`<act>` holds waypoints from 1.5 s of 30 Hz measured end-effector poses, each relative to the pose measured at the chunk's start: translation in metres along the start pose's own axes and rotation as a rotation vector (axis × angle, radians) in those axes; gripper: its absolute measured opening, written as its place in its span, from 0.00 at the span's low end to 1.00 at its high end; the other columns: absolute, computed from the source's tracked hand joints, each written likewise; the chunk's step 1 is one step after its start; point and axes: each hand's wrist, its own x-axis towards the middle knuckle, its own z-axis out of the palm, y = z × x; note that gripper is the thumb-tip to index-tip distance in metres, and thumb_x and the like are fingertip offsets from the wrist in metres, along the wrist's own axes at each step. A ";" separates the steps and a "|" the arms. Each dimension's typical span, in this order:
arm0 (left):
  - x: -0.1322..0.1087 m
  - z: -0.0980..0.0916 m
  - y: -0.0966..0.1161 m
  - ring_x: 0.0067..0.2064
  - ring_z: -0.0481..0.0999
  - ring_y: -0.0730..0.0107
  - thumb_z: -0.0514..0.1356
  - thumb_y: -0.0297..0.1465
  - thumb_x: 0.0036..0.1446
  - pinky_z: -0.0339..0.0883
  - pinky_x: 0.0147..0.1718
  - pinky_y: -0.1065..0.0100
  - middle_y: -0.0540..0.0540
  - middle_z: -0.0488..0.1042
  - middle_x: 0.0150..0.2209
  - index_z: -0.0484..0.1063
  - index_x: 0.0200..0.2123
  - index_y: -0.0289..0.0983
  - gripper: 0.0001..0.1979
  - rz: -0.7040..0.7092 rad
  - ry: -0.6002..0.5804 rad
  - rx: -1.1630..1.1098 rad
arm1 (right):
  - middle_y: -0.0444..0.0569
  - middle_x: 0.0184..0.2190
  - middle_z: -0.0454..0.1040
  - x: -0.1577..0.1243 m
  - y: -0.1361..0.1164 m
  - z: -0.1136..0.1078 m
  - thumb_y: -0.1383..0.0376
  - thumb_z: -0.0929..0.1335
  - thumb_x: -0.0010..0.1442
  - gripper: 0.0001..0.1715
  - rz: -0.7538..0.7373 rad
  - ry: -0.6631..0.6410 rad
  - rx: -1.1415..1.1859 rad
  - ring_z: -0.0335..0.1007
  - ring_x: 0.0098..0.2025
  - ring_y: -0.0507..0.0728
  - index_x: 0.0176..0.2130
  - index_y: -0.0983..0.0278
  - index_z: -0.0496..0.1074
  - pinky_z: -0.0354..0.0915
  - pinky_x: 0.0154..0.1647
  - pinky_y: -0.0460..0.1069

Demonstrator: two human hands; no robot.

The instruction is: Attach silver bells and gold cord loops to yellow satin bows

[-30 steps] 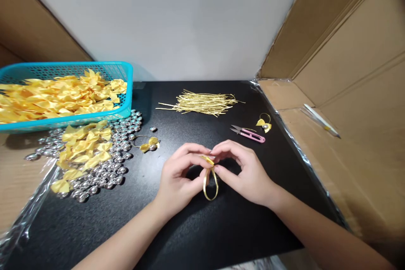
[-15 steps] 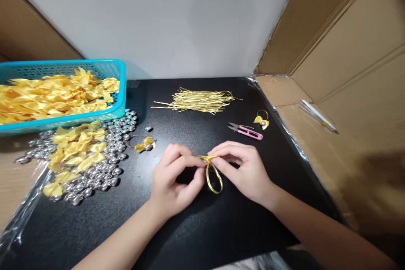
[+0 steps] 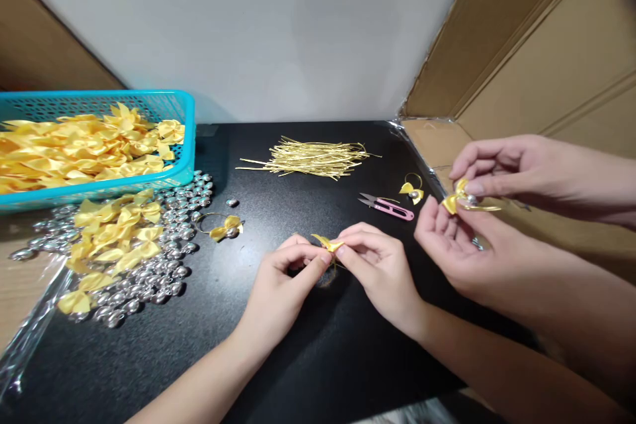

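Observation:
Over the middle of the black table, my left hand (image 3: 293,278) and my right hand (image 3: 380,265) face each other, fingertips closed on one yellow ribbon bow (image 3: 332,246). My left thumb and forefinger pinch its left side; my right thumb and fingers pinch its right side. A thin gold cord shows faintly below the bow, mostly hidden. Beyond my right hand lie pink thread snips (image 3: 390,207). Left of my left hand rests a bow with a silver bell on a gold loop (image 3: 227,228).
Another person's hands (image 3: 491,212) hold a bow with a bell at the right. A blue basket (image 3: 191,139) of yellow bows stands at the left, near loose bows (image 3: 124,232) and silver bells (image 3: 163,278). Gold cords (image 3: 318,158) lie at the back; a finished bow (image 3: 411,193) sits right.
Another person's two hands have come in from the right with a bow and bell. My left thumb has moved up onto the bow, and the gold loop hanging below it no longer shows clearly.

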 end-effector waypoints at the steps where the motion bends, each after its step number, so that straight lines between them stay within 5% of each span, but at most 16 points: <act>1: 0.000 0.000 0.000 0.30 0.68 0.69 0.63 0.36 0.54 0.60 0.30 0.68 0.48 0.71 0.26 0.81 0.28 0.39 0.09 0.020 -0.002 0.014 | 0.47 0.30 0.75 0.000 0.001 0.001 0.68 0.71 0.54 0.05 0.085 0.007 0.074 0.74 0.32 0.50 0.28 0.64 0.78 0.72 0.31 0.43; 5: 0.001 0.000 -0.002 0.28 0.67 0.70 0.63 0.36 0.56 0.61 0.28 0.68 0.48 0.71 0.25 0.81 0.28 0.40 0.09 0.094 -0.003 0.075 | 0.46 0.28 0.74 0.002 0.005 0.005 0.65 0.72 0.50 0.06 0.324 0.018 0.260 0.73 0.30 0.50 0.26 0.65 0.75 0.72 0.34 0.45; 8: 0.002 0.000 -0.003 0.27 0.67 0.70 0.62 0.35 0.56 0.60 0.26 0.69 0.49 0.70 0.24 0.80 0.27 0.40 0.09 0.143 0.010 0.141 | 0.46 0.27 0.74 0.000 0.005 0.007 0.63 0.72 0.50 0.08 0.357 0.021 0.253 0.74 0.31 0.52 0.27 0.65 0.72 0.73 0.36 0.47; 16: 0.008 -0.015 -0.012 0.31 0.68 0.67 0.64 0.34 0.53 0.60 0.30 0.68 0.51 0.69 0.26 0.77 0.29 0.41 0.04 0.497 0.113 0.538 | 0.51 0.40 0.76 -0.002 0.007 0.005 0.71 0.67 0.57 0.13 -0.357 -0.081 -0.323 0.74 0.44 0.54 0.43 0.63 0.73 0.71 0.48 0.48; 22: 0.010 -0.013 -0.010 0.28 0.67 0.67 0.63 0.34 0.54 0.59 0.28 0.68 0.51 0.69 0.24 0.75 0.27 0.41 0.05 0.649 0.119 0.652 | 0.48 0.34 0.76 0.003 0.014 0.001 0.71 0.63 0.61 0.09 -0.456 -0.076 -0.459 0.74 0.37 0.52 0.39 0.62 0.72 0.71 0.41 0.45; 29: 0.008 -0.011 -0.011 0.30 0.70 0.65 0.62 0.35 0.53 0.63 0.29 0.67 0.49 0.70 0.26 0.76 0.26 0.41 0.06 0.581 0.141 0.639 | 0.45 0.27 0.71 0.006 0.011 0.003 0.72 0.63 0.56 0.06 -0.360 -0.026 -0.441 0.69 0.30 0.50 0.29 0.62 0.66 0.68 0.33 0.44; 34: 0.008 -0.011 -0.014 0.44 0.78 0.58 0.61 0.40 0.55 0.69 0.43 0.63 0.43 0.78 0.43 0.76 0.26 0.41 0.11 0.342 0.059 0.449 | 0.44 0.27 0.71 0.007 0.011 0.003 0.71 0.65 0.54 0.04 -0.181 -0.016 -0.297 0.70 0.29 0.49 0.29 0.63 0.66 0.68 0.31 0.43; 38: 0.008 -0.009 -0.011 0.37 0.80 0.59 0.61 0.42 0.55 0.71 0.40 0.64 0.45 0.81 0.34 0.76 0.26 0.40 0.13 0.220 -0.026 0.319 | 0.45 0.27 0.71 0.007 0.010 0.002 0.72 0.65 0.54 0.06 -0.173 -0.010 -0.210 0.70 0.29 0.50 0.27 0.63 0.68 0.68 0.31 0.43; 45: 0.009 -0.008 -0.006 0.32 0.78 0.62 0.62 0.41 0.54 0.71 0.36 0.65 0.47 0.80 0.29 0.76 0.25 0.40 0.12 0.279 0.009 0.315 | 0.46 0.28 0.74 0.010 0.011 0.000 0.74 0.65 0.54 0.10 -0.302 -0.042 -0.307 0.72 0.33 0.51 0.26 0.63 0.73 0.69 0.37 0.46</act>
